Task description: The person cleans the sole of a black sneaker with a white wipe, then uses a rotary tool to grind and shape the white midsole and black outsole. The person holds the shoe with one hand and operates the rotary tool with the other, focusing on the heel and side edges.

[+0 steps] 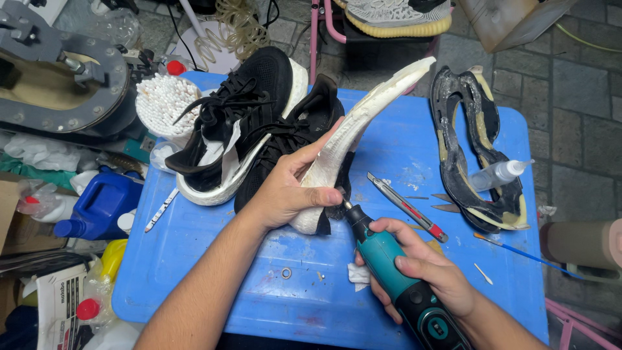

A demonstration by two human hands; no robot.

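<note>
A: Item one: black knit sneaker with white foam midsole (324, 162), sole side turned up, at centre of blue plastic table (272, 304). Gripped at heel end by left hand (285, 191), fingers wrapped over the foam, thumb along its top.

B: Item two: teal and black handheld rotary tool (395, 272), clasped firmly in right hand (431, 272), bit touching the foam at the heel, just beside the left fingertips.

A: Risk, as judged: bit skidding off the curved foam into those fingertips; gouging the midsole under too steep a tilt.

B: Nearby: second black sneaker with white midsole (227, 123) leaning against the first; grey and red utility knife (405, 207) right of the tool; detached black rubber outsole (473, 149) further right, clear squeeze bottle (499, 174) lying on it.

A: Far left: round tub of white cotton swabs (162, 104); blue plastic jug (100, 204) beyond the table edge.
</note>
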